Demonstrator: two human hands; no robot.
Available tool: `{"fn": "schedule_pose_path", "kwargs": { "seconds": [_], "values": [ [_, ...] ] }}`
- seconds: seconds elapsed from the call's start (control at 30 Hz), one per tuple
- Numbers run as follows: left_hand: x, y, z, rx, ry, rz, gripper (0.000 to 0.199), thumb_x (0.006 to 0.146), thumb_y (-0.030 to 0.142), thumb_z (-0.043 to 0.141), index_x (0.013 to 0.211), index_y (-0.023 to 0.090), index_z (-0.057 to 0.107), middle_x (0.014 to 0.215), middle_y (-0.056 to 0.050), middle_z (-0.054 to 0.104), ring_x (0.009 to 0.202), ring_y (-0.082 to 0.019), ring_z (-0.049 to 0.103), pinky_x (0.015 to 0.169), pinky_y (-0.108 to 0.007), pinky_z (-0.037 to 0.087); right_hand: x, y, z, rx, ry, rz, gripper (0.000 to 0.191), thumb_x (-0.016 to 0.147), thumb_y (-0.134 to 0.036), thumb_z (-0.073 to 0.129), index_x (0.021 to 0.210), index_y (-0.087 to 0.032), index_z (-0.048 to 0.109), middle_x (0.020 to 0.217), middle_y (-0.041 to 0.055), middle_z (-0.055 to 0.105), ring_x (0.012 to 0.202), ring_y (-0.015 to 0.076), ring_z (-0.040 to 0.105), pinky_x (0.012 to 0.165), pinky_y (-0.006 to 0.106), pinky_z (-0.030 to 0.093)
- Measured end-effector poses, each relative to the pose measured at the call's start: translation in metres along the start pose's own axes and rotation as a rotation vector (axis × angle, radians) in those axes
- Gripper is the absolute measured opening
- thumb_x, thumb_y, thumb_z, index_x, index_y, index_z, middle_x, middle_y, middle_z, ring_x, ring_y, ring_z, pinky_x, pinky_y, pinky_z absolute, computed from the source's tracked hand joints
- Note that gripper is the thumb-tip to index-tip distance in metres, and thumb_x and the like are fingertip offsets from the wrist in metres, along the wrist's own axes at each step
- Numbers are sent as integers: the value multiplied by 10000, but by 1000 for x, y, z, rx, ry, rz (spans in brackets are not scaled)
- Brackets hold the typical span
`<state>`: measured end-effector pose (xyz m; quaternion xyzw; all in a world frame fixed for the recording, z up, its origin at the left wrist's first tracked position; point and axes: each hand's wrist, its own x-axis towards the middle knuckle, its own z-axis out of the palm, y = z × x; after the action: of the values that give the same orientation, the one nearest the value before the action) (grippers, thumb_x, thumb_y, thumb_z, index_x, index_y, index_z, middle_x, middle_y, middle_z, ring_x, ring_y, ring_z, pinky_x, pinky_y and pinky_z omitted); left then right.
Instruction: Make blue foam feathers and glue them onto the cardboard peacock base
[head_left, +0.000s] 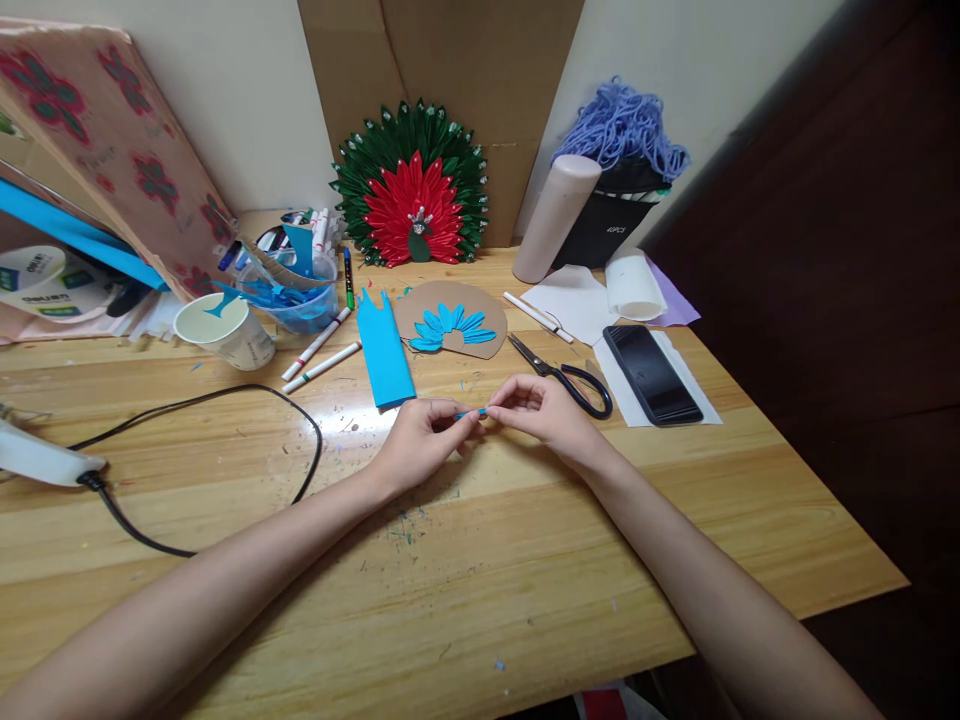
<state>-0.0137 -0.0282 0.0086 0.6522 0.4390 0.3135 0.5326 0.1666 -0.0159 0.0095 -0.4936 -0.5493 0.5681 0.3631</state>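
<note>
Small blue piece pinched between your left hand and right hand

You have the thumb and fingertips of your left hand closed on 1 end of the small blue piece, while the thumb and forefinger of your right hand grip its other end. Your 2 sets of fingertips nearly meet, just above the wooden table, with the piece mostly hidden between them.

Just beyond your left fingers lies a flat blue strip, its far end cut into points. Straight ahead of your fingertips is a rounded cardboard base, with blue petals fanned across it. Near your right fingers, on their far side, the scissors lie with black handles angled toward you. Farther right of those fingers, a dark-screened phone rests on white paper.

Well to the left of your left fingers, you have 2 white markers lying side by side, then a paper cup. Farthest ahead of your fingertips, a red-and-green petalled fan stands upright against a tall cardboard panel.
</note>
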Motion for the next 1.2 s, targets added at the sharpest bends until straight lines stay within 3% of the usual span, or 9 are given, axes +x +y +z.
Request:
{"fn": "schedule_pose_path", "kwargs": {
  "seconds": [0.2,0.5,0.77,0.93,1.2],
  "values": [
    [0,-5,0,12,27,44,278,802,359,544,778,118,680,698,-57,656,515,-97,555,472,-187,418,-1,-1,-3,-23,-106,82,247,648,-346,719,769,-141,651,759,40,674,714,143,625,727,295,486],
    [0,-5,1,57,76,15,262,791,338,551,779,106,670,619,-40,610,475,-88,518,439,-186,392,-4,-1,-3,-149,-73,-81,174,689,-306,687,717,-148,620,686,14,623,624,121,567,597,245,452],
    [1,-6,1,16,55,-21,241,768,332,569,719,105,633,540,-21,582,468,-98,521,434,-187,382,-3,2,-1,-171,-109,-106,175,721,-316,658,749,-156,595,703,13,607,630,123,563,587,238,454],
    [1,-6,0,29,50,-22,206,748,297,580,675,107,612,541,-21,573,474,-95,513,434,-184,377,-7,-1,3,-262,-85,-239,130,763,-294,619,781,-166,627,728,28,623,657,138,568,600,256,462],
    [4,-11,-1,-11,71,-4,154,735,242,566,659,109,583,589,-22,577,520,-90,509,467,-185,380,-13,-1,5,-643,-35,-564,116,817,-225,545,823,-203,659,793,45,681,686,155,617,614,270,492]
  ]
}}
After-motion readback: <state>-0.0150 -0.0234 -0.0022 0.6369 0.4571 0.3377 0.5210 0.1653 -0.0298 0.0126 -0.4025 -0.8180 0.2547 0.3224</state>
